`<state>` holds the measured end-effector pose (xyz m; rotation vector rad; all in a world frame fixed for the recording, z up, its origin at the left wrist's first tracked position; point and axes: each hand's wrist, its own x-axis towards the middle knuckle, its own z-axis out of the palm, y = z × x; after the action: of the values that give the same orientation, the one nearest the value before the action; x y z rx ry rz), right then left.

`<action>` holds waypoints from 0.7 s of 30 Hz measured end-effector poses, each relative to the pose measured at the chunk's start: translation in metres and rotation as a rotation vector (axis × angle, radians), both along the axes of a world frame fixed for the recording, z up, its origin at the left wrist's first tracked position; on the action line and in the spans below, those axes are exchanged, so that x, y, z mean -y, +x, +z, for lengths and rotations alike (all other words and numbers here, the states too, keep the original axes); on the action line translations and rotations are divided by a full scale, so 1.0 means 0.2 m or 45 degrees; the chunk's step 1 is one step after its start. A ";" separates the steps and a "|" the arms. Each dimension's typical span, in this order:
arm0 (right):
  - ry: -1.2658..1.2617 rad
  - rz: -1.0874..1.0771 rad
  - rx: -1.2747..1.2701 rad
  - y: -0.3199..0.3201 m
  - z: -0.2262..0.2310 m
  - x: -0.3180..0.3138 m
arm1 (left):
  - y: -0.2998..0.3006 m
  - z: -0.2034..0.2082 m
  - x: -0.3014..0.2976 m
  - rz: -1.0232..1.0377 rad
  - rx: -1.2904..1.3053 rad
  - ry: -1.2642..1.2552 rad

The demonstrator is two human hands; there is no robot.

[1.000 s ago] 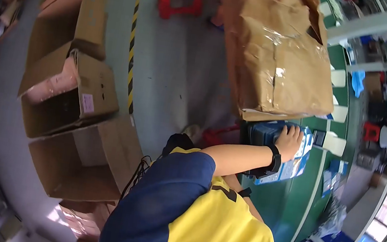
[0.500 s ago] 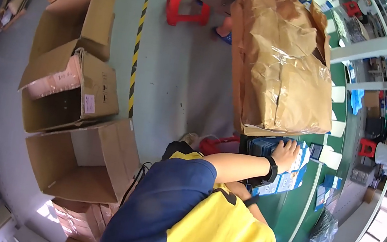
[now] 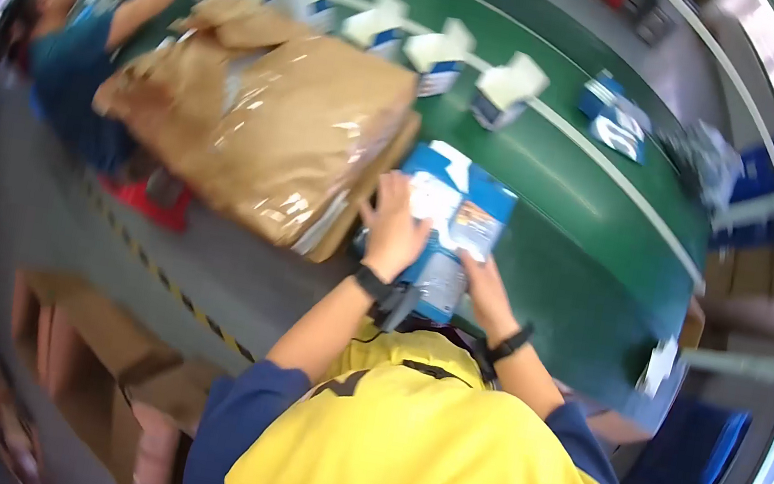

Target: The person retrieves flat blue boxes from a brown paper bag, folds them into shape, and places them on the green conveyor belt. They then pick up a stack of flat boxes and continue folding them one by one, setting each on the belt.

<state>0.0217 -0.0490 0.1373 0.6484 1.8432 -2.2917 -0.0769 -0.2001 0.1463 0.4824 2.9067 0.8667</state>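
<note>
Blue-and-white flat printed cartons (image 3: pixel 480 218) lie in a pile in front of me on the green table. My left hand (image 3: pixel 396 230) rests on the left side of the pile, fingers spread, open, with a dark band at the wrist. Against the near right edge of the pile is my right hand (image 3: pixel 490 297), its fingers stretched out and touching the cartons. That wrist also wears a dark band. Motion blur hides the finer detail of the fingertips. Left of the pile sits a large brown paper-wrapped package (image 3: pixel 294 126) under shiny clear film.
Small open boxes (image 3: pixel 509 91) with raised white flaps stand in a row along the green belt (image 3: pixel 561 168). Blue printed pieces (image 3: pixel 617 116) lie farther right. A person in a dark teal top (image 3: pixel 77 92) reaches over the belt at far left. Brown cardboard boxes (image 3: pixel 110 330) stand lower left.
My view has swung to the right, so the package and belt now lie across the front. My left hand stays over the cartons; my right hand, mostly hidden before, now shows at their right edge.
</note>
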 end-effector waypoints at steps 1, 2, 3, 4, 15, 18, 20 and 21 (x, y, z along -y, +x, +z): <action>0.227 -0.039 0.023 -0.02 0.01 0.04 | 0.00 -0.01 0.01 0.018 0.001 0.004; 0.476 -0.106 0.084 -0.02 -0.09 0.07 | 0.01 -0.03 0.03 0.073 0.007 0.004; 0.724 -0.160 0.155 -0.03 -0.13 0.08 | 0.00 -0.01 0.04 0.057 0.086 -0.010; 0.716 -0.212 0.159 -0.01 -0.17 0.08 | 0.00 0.02 0.04 0.053 0.165 -0.026; 0.538 0.125 -0.462 0.33 0.42 -0.20 | 0.26 0.50 -0.21 0.159 0.514 1.621; 0.925 0.195 -1.308 0.44 0.40 -0.43 | 0.35 0.57 -0.49 0.087 0.489 1.674; 0.832 0.134 -1.080 0.53 0.44 -0.55 | 0.40 0.57 -0.67 -0.059 0.436 1.510; 0.702 0.114 -0.851 0.58 0.46 -0.60 | 0.43 0.54 -0.72 -0.132 0.453 1.505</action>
<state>0.1374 0.0714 0.2302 -0.2114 2.7674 -2.0823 0.0101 -0.0557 0.2551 0.4291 1.7611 2.2828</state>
